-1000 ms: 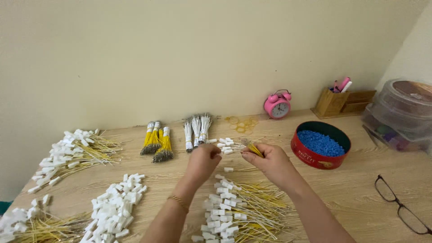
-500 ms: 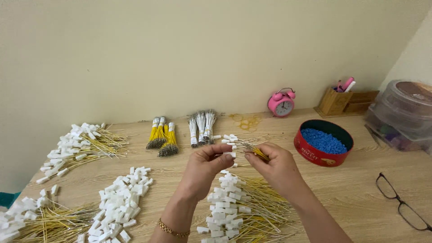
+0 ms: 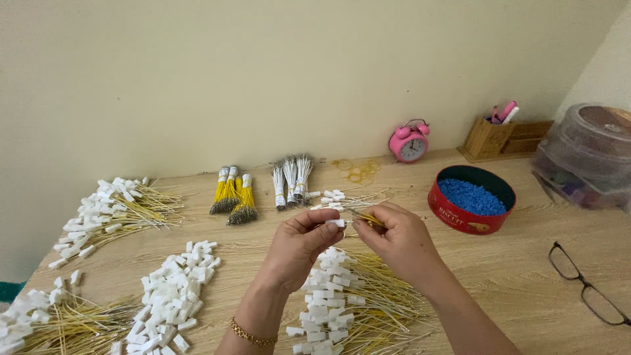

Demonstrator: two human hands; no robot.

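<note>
A light wooden table (image 3: 526,276) fills the lower half of the frame, set against a plain cream wall. At the right edge stands a stack of clear plastic containers (image 3: 585,154), and left of it a round red tin of blue beads (image 3: 471,197). Across the table lie heaps that look finished: yellow wires already capped with white connectors at the upper left (image 3: 112,207), at the lower left corner (image 3: 49,322), and in the pile directly under the hands (image 3: 348,299). What is left to do shows in the loose white plastic connectors (image 3: 172,296) at lower left centre and the tied bundles of bare wires, yellow (image 3: 233,194) and white (image 3: 290,177), near the wall, so the work seems roughly midway. In the centre, the left hand (image 3: 299,246) is pinched narrow on a single white connector (image 3: 336,223) between thumb and forefinger. The right hand (image 3: 397,236) is closed around a thin yellow wire (image 3: 368,218), its tip meeting the connector, though whether it is seated inside cannot be told. A pink alarm clock (image 3: 409,141), a wooden pen holder (image 3: 490,135) and black-framed glasses (image 3: 588,292) sit around the edges.
</note>
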